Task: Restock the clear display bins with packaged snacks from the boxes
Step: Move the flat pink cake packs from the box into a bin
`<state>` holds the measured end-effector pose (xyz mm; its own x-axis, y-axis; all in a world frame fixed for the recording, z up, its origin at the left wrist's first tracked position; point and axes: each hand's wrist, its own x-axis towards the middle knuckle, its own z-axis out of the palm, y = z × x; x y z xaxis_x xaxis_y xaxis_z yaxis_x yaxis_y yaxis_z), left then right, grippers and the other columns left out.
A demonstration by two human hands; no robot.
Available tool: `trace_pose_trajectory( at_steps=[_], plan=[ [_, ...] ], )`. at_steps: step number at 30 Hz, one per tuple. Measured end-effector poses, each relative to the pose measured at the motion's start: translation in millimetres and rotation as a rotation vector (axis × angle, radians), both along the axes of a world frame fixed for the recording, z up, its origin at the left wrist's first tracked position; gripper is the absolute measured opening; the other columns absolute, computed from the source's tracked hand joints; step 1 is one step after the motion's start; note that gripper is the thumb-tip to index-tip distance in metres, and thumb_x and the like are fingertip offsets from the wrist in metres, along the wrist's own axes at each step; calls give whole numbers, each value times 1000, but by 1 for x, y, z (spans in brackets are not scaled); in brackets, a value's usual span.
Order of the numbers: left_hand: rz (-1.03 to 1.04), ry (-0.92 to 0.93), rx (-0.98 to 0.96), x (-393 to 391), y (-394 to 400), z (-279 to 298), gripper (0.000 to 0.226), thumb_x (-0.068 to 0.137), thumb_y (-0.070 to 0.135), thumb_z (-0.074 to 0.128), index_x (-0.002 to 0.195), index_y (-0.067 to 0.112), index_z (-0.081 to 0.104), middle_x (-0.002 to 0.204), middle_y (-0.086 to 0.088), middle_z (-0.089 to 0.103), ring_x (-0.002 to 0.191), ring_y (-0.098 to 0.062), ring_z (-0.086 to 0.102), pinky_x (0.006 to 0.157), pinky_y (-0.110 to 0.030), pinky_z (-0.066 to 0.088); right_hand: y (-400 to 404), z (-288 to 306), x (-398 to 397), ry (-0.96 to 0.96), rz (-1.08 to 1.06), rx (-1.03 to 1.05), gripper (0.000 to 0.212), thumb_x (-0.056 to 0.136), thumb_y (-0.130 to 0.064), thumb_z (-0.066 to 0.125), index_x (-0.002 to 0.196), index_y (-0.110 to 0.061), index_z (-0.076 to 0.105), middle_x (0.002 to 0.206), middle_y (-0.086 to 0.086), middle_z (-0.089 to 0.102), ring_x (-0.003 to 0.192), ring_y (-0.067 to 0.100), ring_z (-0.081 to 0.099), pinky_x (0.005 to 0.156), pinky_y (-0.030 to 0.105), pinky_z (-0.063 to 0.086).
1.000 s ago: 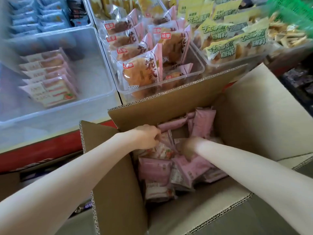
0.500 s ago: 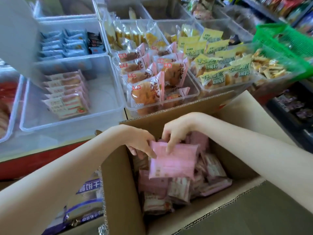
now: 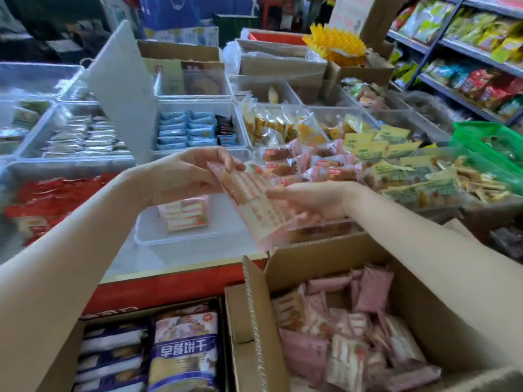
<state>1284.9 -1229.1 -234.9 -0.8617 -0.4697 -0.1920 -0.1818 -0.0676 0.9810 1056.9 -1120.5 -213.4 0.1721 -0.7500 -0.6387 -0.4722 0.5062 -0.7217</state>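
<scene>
Both my hands hold a stack of pink snack packets (image 3: 252,199) above a clear display bin (image 3: 192,239). My left hand (image 3: 184,176) pinches the stack's upper end. My right hand (image 3: 305,202) cups it from the right side with curled fingers. Inside the bin lies a short row of the same pink packets (image 3: 184,213). Below, at the lower right, an open cardboard box (image 3: 410,301) is filled with several more pink packets (image 3: 348,343).
A second box (image 3: 70,335) at the lower left holds blue biscuit packs (image 3: 184,355). Other clear bins hold red packets (image 3: 48,205), blue packets (image 3: 186,128), bread rolls (image 3: 319,168) and yellow packets (image 3: 396,162). A green basket (image 3: 492,140) and shelves (image 3: 467,52) stand at the right.
Both hands have lifted the pink packets out of the cardboard box and carried them up and forward over the clear bin. The view has tilted up to show more of the shop.
</scene>
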Motion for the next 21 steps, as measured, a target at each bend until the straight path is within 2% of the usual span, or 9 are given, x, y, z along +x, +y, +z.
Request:
trace_pose_trajectory(
  at_steps=[1, 3, 6, 8, 10, 12, 14, 17, 21],
  plan=[
    [25, 25, -36, 9, -5, 2, 34, 60, 23, 84, 89, 33, 70, 121, -13, 61, 105, -29, 63, 81, -32, 52, -6, -4, 8, -73, -10, -4, 40, 79, -49, 59, 106, -19, 63, 93, 0, 64, 58, 7, 36, 41, 14, 22],
    [66, 105, 37, 29, -9, 3, 28, 62, 3, 74, 74, 29, 72, 113, -8, 63, 96, -23, 65, 79, -31, 54, -20, -8, 26, -166, -59, -52, 24, 84, -30, 62, 104, -17, 64, 97, 4, 68, 56, 4, 45, 38, 9, 26],
    [315, 259, 239, 62, -21, -5, 45, 74, -20, 47, 66, 17, 71, 100, -2, 70, 78, -16, 69, 69, -26, 58, -46, -10, 49, 4, -131, -196, 23, 86, -13, 65, 107, -18, 59, 100, 11, 64, 55, 6, 41, 41, 12, 30],
    [469, 186, 204, 81, -31, -18, 44, 84, -17, 40, 76, 16, 69, 92, -3, 70, 71, -15, 69, 69, -24, 58, -66, -15, 66, 224, -106, -300, 24, 86, -9, 65, 106, -19, 56, 102, 11, 63, 60, 9, 48, 48, 17, 37],
    [560, -4, 86, 96, -37, -32, 29, 88, -10, 45, 96, 13, 61, 102, -8, 64, 77, -15, 64, 68, -20, 55, -86, -25, 85, 380, -39, -386, 26, 85, -8, 65, 106, -20, 56, 100, 10, 64, 78, 18, 61, 60, 27, 49],
    [604, -139, 28, 105, -41, -46, 29, 88, -4, 53, 110, 14, 52, 115, -11, 58, 82, -12, 58, 67, -20, 52, -104, -37, 105, 417, -48, -442, 24, 84, -6, 65, 103, -19, 55, 95, 8, 62, 76, 20, 62, 53, 25, 52],
    [592, -175, 39, 109, -45, -58, 49, 85, 4, 61, 126, 21, 40, 121, -10, 55, 90, -13, 58, 73, -25, 49, -115, -48, 127, 298, -134, -400, 23, 87, -3, 61, 108, -10, 54, 92, 9, 60, 62, 15, 56, 40, 16, 45],
    [654, -146, 36, 108, -54, -65, 79, 82, 10, 67, 143, 28, 20, 118, -9, 56, 98, -16, 59, 76, -27, 46, -119, -61, 154, 36, -272, -287, 20, 91, -1, 56, 109, -7, 50, 81, 5, 57, 59, 11, 52, 37, 12, 41],
    [707, -107, 14, 106, -70, -66, 84, 84, 11, 66, 147, 23, 12, 104, -7, 66, 90, -15, 65, 86, -36, 49, -123, -70, 159, -299, -437, -201, 11, 92, -2, 52, 99, -11, 51, 81, 4, 58, 56, 10, 48, 45, 15, 43]
  ],
)
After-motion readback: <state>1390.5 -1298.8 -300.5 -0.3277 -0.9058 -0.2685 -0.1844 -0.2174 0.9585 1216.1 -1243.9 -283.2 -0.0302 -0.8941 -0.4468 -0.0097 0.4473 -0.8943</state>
